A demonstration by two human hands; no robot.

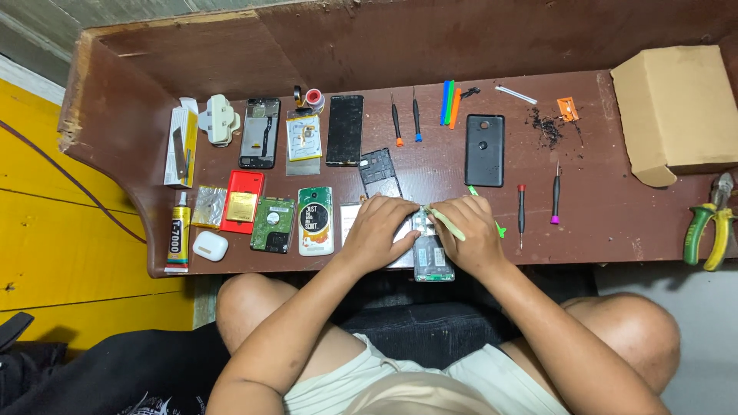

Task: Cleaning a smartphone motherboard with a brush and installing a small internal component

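Right now the opened phone (430, 257) lies between left hand (378, 230) and right hand (470, 234).

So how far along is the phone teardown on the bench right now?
Done: a black back cover, a black screen panel and a bare frame lie apart. In hand: the left hand steadies the open phone while the right hand works a pale green pry tool into it. Left: its board looks unremoved.

four screwdrivers (397, 123), three pry sticks (448, 103), one pliers (711, 224), one cardboard box (676, 107), one glue tube (178, 238)
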